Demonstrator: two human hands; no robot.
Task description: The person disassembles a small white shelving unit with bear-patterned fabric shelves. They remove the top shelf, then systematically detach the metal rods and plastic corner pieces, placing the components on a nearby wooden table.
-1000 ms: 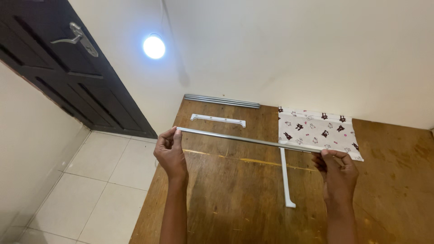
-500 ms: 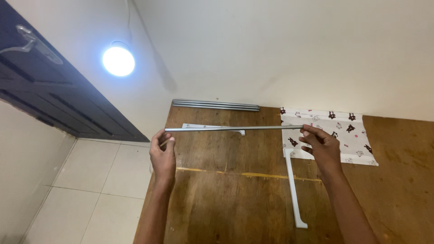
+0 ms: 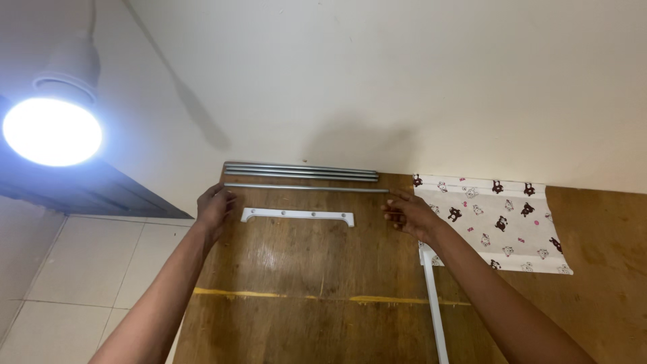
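That thin metal rod (image 3: 306, 188) at the board's (image 3: 303, 283) far edge looks light, stiff, slick; left hand (image 3: 214, 207) and right hand (image 3: 409, 213) pinch its ends.

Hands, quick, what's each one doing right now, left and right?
Left hand: fingers at the left end of the metal rod, grip unclear.
Right hand: fingertips at the rod's right end, grip unclear.

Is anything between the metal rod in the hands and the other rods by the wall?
Nothing visible. The metal rod, with the left hand and right hand at its ends, lies just in front of the rod bundle; only bare board shows between.
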